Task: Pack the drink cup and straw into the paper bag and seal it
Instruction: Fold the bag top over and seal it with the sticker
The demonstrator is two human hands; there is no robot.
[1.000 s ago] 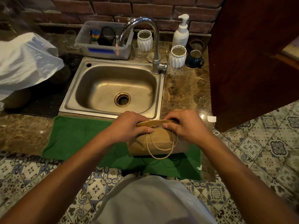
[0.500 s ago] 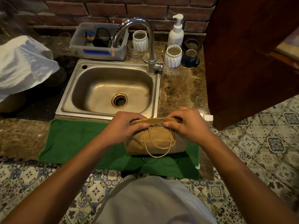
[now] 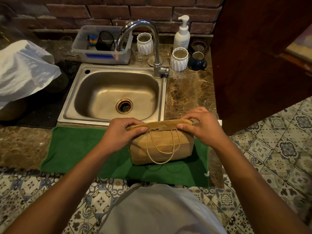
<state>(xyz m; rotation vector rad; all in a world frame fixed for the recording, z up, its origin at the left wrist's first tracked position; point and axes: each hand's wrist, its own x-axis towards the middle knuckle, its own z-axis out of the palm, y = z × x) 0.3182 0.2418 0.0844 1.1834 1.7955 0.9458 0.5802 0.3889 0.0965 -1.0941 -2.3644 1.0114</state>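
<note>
Just in front of the sink (image 3: pixel 70 114), the bag (image 3: pixel 162 146) stands on a green towel (image 3: pixel 76 149), its folded top pinched by the left hand (image 3: pixel 120 134) and right hand (image 3: pixel 202 128), 2 handles hanging down its front.

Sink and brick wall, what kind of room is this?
Probably a kitchen or small drinks counter: a steel sink with a tap, a soap pump bottle, and cups on the marble worktop.

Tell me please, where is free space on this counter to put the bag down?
Free: green towel left of paper bag; bare marble between sink and wooden door. Crowded: behind the sink, around faucet, plastic tub, vases.
</note>
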